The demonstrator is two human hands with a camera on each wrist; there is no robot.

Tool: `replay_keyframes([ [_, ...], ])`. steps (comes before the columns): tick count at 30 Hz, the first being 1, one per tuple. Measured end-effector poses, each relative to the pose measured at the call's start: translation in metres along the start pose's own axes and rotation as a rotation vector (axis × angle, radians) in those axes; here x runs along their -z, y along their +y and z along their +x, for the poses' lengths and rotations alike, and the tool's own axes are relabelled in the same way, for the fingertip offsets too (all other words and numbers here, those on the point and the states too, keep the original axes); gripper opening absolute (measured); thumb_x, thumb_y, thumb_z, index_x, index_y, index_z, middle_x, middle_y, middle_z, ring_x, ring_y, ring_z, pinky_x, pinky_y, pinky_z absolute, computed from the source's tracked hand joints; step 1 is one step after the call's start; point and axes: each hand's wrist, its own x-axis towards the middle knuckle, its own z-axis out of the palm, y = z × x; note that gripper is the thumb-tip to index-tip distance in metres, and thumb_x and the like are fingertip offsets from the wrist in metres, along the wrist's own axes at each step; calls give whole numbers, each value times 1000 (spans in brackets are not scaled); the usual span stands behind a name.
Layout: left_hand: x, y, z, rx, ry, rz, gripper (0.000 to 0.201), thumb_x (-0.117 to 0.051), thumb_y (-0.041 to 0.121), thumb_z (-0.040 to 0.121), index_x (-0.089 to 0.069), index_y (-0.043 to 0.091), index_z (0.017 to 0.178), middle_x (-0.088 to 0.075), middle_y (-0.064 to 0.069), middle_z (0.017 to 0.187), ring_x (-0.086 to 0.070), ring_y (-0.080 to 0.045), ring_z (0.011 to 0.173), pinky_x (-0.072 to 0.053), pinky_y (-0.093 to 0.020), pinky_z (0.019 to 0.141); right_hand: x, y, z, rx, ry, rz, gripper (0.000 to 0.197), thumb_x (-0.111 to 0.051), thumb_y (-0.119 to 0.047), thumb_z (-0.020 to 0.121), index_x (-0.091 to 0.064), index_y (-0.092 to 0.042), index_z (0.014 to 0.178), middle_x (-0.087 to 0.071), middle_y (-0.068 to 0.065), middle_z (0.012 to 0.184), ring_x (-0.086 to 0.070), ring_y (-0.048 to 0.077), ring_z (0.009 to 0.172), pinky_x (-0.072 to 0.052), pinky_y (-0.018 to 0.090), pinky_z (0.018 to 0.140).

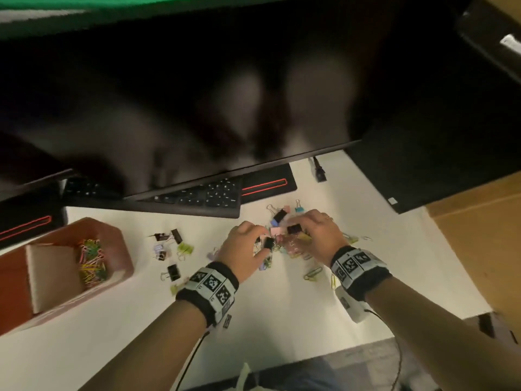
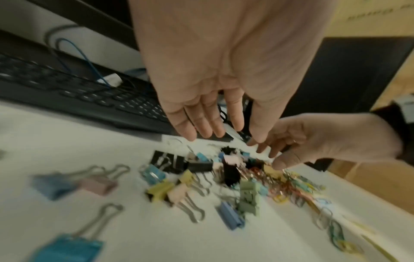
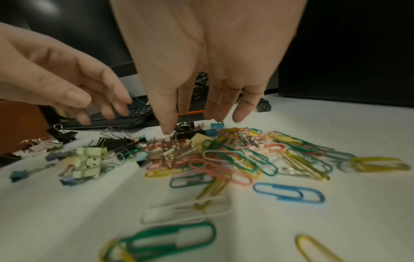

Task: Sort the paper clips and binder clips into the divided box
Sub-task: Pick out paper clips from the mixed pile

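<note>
Lying in a mixed heap at centre frame, the binder clips (image 1: 277, 215) and paper clips (image 3: 235, 159) are spreading across the white counter (image 1: 282, 306), presumably tipped out together for sorting. Both hands are hovering directly over the heap: the left hand (image 1: 244, 244) and the right hand (image 1: 315, 235) are reaching down with fingers extended and relaxed, spread apart, gripping nothing that the wrist views show. Standing well apart at the left of the head view, the divided box (image 1: 121, 244) is already holding coloured paper clips in one compartment. Beyond the heap, a keyboard (image 1: 169, 198) is lying under a monitor (image 1: 197, 94).
</note>
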Motion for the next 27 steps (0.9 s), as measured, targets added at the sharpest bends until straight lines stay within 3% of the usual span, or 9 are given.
replay_keyframes([
  [3, -24, 8, 16, 58, -43, 114, 42, -62, 29, 81, -50, 29, 122, -47, 2, 119, -44, -19, 111, -43, -39, 96, -2, 5, 8, 35, -145, -30, 50, -72, -35, 75, -52, -38, 121, -50, 0, 121, -51, 22, 107, -47, 38, 95],
  [6, -37, 9, 24, 125, -49, 161, 47, -64, 34, 78, -50, 31, 122, -45, 3, 118, -44, -19, 110, -44, -39, 95, -6, 8, 14, 68, -201, -16, 50, -74, -30, 75, -56, -30, 121, -46, 1, 119, -51, 21, 103, -46, 33, 96],
  [10, -42, 11, 27, 175, 10, 114, 39, -65, 18, 80, -55, 22, 118, -45, 0, 117, -44, -19, 109, -41, -32, 100, -8, 17, 20, 101, -215, 87, 35, -70, -20, 80, -63, -20, 114, -50, 3, 118, -55, 21, 104, -43, 27, 99],
  [13, -40, 10, 24, 214, 39, 56, 37, -67, 10, 79, -57, 18, 114, -47, -1, 114, -48, -19, 109, -42, -34, 103, -3, 23, 20, 147, -222, 137, 24, -66, -17, 83, -67, -15, 107, -57, 5, 112, -55, 20, 103, -42, 25, 96],
  [16, -37, 3, 17, 249, 41, 27, 37, -66, 4, 78, -58, 17, 112, -46, -1, 115, -50, -20, 108, -43, -37, 102, 4, 28, 18, 189, -192, 188, 13, -64, -11, 84, -70, -11, 95, -58, 5, 103, -57, 19, 93, -47, 31, 90],
  [20, -31, -5, 5, 235, 30, 67, 41, -62, 1, 79, -57, 19, 116, -46, 1, 123, -47, -19, 114, -41, -36, 105, 19, 40, 18, 179, -90, 294, 12, -64, -8, 84, -70, -10, 94, -60, 5, 99, -60, 17, 86, -49, 25, 87],
  [24, -27, 7, 3, 167, 101, 148, 34, -64, 16, 81, -58, 23, 114, -52, 5, 115, -51, -17, 105, -44, -38, 96, 41, 67, 20, 129, 26, 276, 11, -64, -7, 84, -69, -11, 92, -60, 1, 95, -60, 13, 80, -49, 20, 85],
  [27, -29, 27, 10, 141, 140, 299, 29, -55, 28, 87, -56, 29, 116, -53, 9, 118, -47, -17, 111, -34, -39, 97, 48, 90, 23, 53, 83, 256, 9, -64, -6, 84, -68, -11, 91, -59, 3, 94, -61, 16, 80, -49, 21, 83],
])
